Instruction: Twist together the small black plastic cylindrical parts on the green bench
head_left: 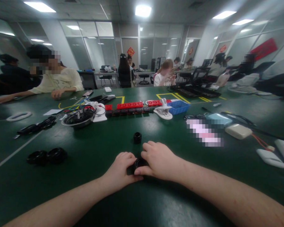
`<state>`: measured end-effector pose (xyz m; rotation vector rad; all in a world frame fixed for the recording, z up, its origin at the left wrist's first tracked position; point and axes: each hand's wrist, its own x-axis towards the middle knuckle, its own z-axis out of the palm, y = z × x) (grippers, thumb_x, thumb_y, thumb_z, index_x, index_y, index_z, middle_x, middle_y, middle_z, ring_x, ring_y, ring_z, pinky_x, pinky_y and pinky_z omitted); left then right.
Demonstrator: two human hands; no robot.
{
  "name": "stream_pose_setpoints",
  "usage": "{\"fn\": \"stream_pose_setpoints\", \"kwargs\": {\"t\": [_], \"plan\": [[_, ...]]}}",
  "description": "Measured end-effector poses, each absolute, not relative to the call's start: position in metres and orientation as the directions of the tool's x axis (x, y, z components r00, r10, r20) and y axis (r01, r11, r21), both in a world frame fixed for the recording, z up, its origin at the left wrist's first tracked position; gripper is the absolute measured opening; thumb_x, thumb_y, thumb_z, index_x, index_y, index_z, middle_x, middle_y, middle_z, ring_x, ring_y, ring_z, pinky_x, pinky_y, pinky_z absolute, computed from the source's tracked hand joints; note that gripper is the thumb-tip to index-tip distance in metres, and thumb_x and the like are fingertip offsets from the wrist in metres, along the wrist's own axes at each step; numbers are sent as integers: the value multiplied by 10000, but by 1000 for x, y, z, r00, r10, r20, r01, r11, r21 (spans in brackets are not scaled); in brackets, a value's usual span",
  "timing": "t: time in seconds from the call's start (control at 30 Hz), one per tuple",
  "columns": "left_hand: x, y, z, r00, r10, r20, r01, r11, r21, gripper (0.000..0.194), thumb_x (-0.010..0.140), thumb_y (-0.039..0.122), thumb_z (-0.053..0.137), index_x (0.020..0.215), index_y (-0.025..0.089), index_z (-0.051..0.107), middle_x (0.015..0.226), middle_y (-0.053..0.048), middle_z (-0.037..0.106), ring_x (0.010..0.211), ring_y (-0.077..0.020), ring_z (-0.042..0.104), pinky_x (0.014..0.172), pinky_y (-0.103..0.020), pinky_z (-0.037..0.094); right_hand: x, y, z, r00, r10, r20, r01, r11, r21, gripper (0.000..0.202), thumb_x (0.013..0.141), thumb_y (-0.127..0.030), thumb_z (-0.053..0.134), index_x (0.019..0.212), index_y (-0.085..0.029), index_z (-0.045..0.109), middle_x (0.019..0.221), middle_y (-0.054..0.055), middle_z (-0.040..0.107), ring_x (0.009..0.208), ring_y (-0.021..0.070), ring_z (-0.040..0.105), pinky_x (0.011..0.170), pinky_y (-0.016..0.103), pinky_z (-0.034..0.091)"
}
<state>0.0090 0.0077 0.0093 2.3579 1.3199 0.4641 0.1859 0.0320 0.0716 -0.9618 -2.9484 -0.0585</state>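
Between my two hands is a black ring-shaped part, low in the middle of the green table. My right hand grips its right side with thumb and curled fingers. My left hand is around its left side, fingertips touching it and the thumb lying below. Just beyond my hands a similar small black ring stands on the table. Two more black rings, a left one and a right one, lie side by side at the left.
A metal bowl, red blocks in a row, a white clamp and a blue bin stand farther back. Pouches, cables and a beige case lie at right. A person sits across at left.
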Motion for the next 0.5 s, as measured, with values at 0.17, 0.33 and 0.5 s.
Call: {"fn": "stream_pose_setpoints", "kwargs": {"t": [0.17,0.33,0.5], "plan": [[9,8,8,499,861,103,728,-480,490,261,689,442,636,748,193,585,795,-1,536,772,-182,480,715,-306,370,184,30,70,-804,594,40,595,804,11,659,769,-688,306,808,-114,629,787,94,537,719,209,494,569,300,409],[9,9,7,486,870,87,733,-460,501,274,690,446,628,755,183,595,814,-14,549,771,-188,484,716,-312,380,183,27,68,-811,584,43,583,812,-24,683,761,-712,262,834,-117,589,809,94,533,716,210,493,582,322,426],[9,10,6,480,873,83,735,-452,506,246,674,403,654,761,180,596,821,-13,552,786,-191,483,732,-317,380,183,26,65,-816,575,61,571,818,-73,661,743,-718,303,852,-121,565,822,88,533,723,207,497,611,333,440]]}}
